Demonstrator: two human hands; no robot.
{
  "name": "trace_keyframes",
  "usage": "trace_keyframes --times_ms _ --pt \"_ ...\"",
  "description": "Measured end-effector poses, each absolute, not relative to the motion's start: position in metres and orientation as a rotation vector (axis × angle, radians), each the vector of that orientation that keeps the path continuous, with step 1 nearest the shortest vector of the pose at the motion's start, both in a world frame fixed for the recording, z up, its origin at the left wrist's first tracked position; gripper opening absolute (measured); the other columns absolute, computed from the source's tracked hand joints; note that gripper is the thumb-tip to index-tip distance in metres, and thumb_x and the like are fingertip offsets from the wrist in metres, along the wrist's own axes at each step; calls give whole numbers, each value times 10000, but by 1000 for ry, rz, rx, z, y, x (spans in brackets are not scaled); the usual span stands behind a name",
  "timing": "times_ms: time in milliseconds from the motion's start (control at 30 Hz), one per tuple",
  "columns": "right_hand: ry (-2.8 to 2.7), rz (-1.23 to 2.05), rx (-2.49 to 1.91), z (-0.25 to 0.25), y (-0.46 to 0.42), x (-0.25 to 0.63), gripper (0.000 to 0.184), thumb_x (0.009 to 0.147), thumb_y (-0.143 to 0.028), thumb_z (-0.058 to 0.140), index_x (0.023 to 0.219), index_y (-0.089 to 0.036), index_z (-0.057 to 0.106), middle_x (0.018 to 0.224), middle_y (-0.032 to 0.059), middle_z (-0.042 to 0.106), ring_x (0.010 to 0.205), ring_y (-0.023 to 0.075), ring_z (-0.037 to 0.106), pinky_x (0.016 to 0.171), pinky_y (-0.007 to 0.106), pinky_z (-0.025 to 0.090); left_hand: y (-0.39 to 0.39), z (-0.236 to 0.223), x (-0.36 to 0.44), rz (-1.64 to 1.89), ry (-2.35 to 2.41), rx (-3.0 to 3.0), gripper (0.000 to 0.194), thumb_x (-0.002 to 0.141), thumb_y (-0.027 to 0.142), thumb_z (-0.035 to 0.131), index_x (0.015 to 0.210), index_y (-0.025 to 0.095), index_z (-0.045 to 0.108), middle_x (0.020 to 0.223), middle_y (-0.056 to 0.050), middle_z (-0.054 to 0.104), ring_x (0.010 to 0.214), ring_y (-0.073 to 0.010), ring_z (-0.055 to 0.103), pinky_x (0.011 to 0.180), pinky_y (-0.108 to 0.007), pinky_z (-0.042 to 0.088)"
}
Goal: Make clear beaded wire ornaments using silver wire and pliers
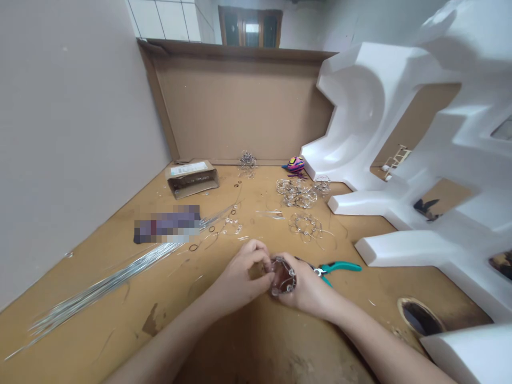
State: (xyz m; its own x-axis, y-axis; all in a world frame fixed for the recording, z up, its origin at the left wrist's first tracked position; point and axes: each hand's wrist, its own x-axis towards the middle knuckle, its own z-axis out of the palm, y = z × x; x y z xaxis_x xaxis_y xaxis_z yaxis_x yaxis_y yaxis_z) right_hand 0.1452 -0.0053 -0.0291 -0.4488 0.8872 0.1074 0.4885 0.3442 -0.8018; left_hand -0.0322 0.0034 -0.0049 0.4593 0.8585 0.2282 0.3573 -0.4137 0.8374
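Observation:
Between my hands is a small round wire ring with clear beads (pixel 288 273); its inside looks brownish. My right hand (pixel 306 285) wraps around its right side and is closed on it. At the ring's left edge, the thumb and fingers of my left hand (pixel 250 269) are pinched together on the wire; the exact spot is partly hidden by the fingers. Teal-handled pliers (pixel 340 265) lie on the table just beyond my right hand, their jaws partly hidden behind it. Farther back is a loose wire piece with beads (pixel 307 226).
Long straight wires (pixel 132 269) stretch across the table's left side beside a blurred purple object (pixel 168 224). An open small box (pixel 194 181) stands at the back left. More beaded wire pieces (pixel 296 192) lie at the back. White foam packing (pixel 392 248) borders the right, near a dark hole (pixel 420 316).

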Motion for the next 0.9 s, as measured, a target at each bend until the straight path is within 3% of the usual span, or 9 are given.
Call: trace_keyframes --times_ms 67,167,467,667,800,900 --pt "-2102 1062 -1170 -29 -6 146 369 641 -174 614 987 -219 492 768 -19 612 660 124 559 585 222 422 8 -12 -32 914 1003 1804 168 750 260 583 651 161 490 821 -11 469 776 -142 498 724 -281 418" --pt "-2043 1235 -1141 -31 -5 147 367 622 -163 627 956 -206 481 777 -14 604 667 120 553 572 212 422 13 -18 -32 911 852 1530 204 754 327 596 727 164 477 757 7 488 667 -114 497 629 -254 411" --pt "-1919 1538 -989 -22 0 143 200 589 -129 642 711 -177 491 656 -47 506 589 85 472 524 199 385 12 -14 -30 902 1055 1447 232 770 371 583 729 153 513 657 31 505 631 -103 477 625 -238 388" --pt "-1827 1519 -1110 -20 6 148 227 580 -170 675 770 -171 552 737 -20 576 682 122 537 621 243 435 3 -10 -34 1270 1140 1891 216 844 295 484 1035 202 524 1076 -72 535 988 -197 499 872 -345 401" --pt "-1899 1364 -1246 -15 4 148 241 592 -193 673 801 -168 557 726 -27 575 682 127 527 602 235 430 -4 -5 -34 1159 835 2294 446 836 257 504 1273 265 414 1329 -90 420 1233 -264 361 1023 -424 280" --pt "-1964 1354 -1119 -12 0 146 349 583 -160 665 921 -171 578 855 0 612 798 164 554 670 260 453 -4 -5 -32 978 645 2507 473 824 303 534 1283 318 425 1389 -58 383 1295 -293 284 1043 -439 236"
